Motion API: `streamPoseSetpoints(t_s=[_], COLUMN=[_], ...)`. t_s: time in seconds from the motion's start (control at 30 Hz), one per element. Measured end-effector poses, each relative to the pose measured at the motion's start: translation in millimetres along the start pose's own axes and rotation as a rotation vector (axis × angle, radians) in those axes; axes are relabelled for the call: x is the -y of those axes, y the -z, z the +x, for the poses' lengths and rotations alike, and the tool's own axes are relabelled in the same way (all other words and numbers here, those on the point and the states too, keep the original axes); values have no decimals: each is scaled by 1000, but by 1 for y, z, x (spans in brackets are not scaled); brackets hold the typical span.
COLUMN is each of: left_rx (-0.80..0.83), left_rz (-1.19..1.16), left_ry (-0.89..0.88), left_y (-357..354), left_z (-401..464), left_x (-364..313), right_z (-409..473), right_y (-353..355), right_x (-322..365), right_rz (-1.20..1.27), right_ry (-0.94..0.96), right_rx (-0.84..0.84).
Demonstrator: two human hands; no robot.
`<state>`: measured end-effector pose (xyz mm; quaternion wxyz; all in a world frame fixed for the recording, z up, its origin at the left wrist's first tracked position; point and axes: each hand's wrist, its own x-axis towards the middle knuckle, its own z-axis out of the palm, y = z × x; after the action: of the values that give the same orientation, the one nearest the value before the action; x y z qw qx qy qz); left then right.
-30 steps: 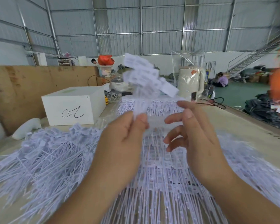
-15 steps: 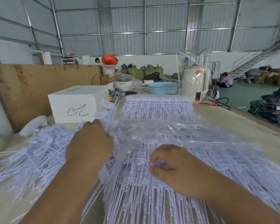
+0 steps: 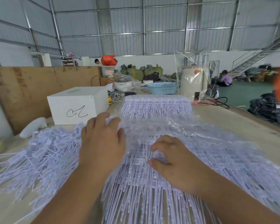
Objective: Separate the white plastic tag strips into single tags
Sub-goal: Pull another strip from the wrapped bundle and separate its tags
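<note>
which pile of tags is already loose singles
The pile on the left, beside the left hand: its tags lie scattered at all angles, unlike the neat rows elsewhere.

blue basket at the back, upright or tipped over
Upright: the blue basket stands on the table with its open rim facing up. Whether anything is inside cannot be told.

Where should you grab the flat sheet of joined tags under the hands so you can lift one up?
Probably by its near edge. The sheet of joined tags lies flat with thin tails pointing toward the person, so fingers coming from the near side could slip under and pinch the wider tag heads.
</note>
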<state>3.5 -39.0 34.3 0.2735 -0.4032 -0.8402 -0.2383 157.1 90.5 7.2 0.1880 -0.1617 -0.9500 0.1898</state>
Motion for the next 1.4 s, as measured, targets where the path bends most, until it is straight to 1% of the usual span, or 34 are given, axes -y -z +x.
streamPoseSetpoints(t_s=[0.07,0.1,0.13,0.17,0.2,0.23,0.27,0.3,0.43,0.5,0.67,0.77,0.87,0.93,1.0,1.23,1.33,1.4], left_rx=[-200,-259,-245,-165,-34,106,210,239,119,135,213,224,237,246,237,218,211,231], left_rz=[-240,-321,-381,-421,-421,-372,-295,-225,-121,-89,-32,2,42,46,27,55,0,-57], left_ry=[-147,-240,-337,-434,-510,-551,-556,-529,-327,-241,-130,-88,-79,-74,-64,-43,-43,-25], left_y=[11,18,23,26,25,22,17,9,-10,-17,-26,-30,-31,-31,-32,-32,-32,-32], left_z=[-3,-6,-9,-14,-18,-22,-25,-26,-23,-21,-19,-19,-20,-20,-19,-15,-15,-15], left_x=[-15,-23,-31,-39,-45,-51,-55,-55,-46,-40,-35,-39,-41,-41,-40,-36,-36,-39], right_z=[4,6,8,10,12,14,16,17,23,26,28,28,29,29,28,19,11,7], right_y=[-4,-6,-9,-11,-12,-13,-13,-13,-10,-9,-10,-9,-7,-3,3,25,36,40], right_x=[-4,-5,-6,-6,-6,-6,-7,-8,-11,-12,-12,-9,-9,-12,-15,-5,-4,-4], right_rz=[-31,-55,-86,-125,-165,-211,-255,-292,-287,-320,-304,-230,-35,84,137,440,528,532], right_ry=[-15,-23,-24,-18,-13,-17,-26,-36,-80,-88,-109,-166,-241,-233,-191,-94,-69,-53], right_rx=[-19,-9,6,23,38,53,61,60,-87,-121,-152,-185,-213,-283,-331,-168,-187,-175])
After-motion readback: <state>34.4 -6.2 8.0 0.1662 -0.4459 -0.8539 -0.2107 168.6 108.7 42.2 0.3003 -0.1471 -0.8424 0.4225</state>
